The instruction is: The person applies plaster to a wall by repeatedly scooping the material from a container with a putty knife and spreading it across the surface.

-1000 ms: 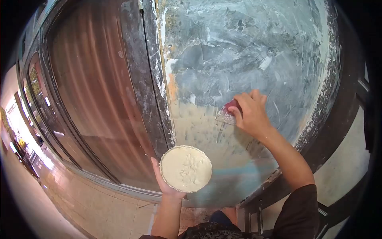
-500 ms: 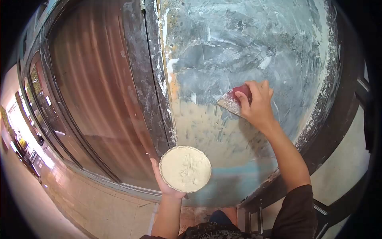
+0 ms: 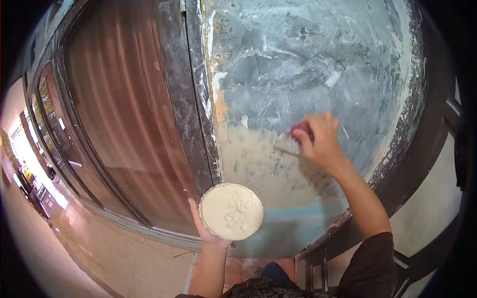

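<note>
Red scraper [image 3: 301,133], one, in one right hand [image 3: 322,140].

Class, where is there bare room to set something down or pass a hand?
Set down: floor bordered by the brown panel and left forearm. Pass: probably the gap between the tub and scraper. Crowded: the wall around right hand and scraper.

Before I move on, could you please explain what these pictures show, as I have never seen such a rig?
There is no robot here: a person works bare-handed, and one head-worn camera looking forward and down takes every picture. The left hand holds a round container of cream-coloured paste. The right hand grips a scraper with a reddish handle at the wall. A cream coating lies below mottled blue-grey; the scraper is slightly blurred.
</note>
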`<state>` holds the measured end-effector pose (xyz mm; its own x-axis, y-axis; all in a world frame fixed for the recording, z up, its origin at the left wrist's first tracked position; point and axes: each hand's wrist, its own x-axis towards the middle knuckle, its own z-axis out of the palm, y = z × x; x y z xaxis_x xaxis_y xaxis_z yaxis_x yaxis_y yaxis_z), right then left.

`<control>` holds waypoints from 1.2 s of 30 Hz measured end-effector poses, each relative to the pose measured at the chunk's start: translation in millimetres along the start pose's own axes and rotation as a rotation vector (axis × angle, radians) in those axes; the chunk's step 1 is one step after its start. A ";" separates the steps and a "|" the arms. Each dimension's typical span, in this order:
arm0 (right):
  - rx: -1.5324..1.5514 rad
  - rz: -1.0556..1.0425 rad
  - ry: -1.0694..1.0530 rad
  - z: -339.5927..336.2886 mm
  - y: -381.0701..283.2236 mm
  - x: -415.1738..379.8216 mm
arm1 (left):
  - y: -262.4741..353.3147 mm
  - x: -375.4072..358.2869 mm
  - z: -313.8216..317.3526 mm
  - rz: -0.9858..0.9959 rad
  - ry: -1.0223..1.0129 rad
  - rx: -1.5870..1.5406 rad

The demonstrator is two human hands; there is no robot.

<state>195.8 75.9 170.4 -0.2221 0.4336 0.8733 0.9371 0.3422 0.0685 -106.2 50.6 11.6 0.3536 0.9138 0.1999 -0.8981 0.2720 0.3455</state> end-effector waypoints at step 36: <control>-0.091 -0.158 -0.128 16.5 -8.2 -13.5 | -3.5 -5.6 8.2 0.001 -0.014 -0.005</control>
<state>186.6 81.0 150.1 -0.3953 0.4850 0.7801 0.9070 0.3406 0.2479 -102.9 42.1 16.9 0.3561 0.9098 0.2134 -0.9000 0.2724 0.3403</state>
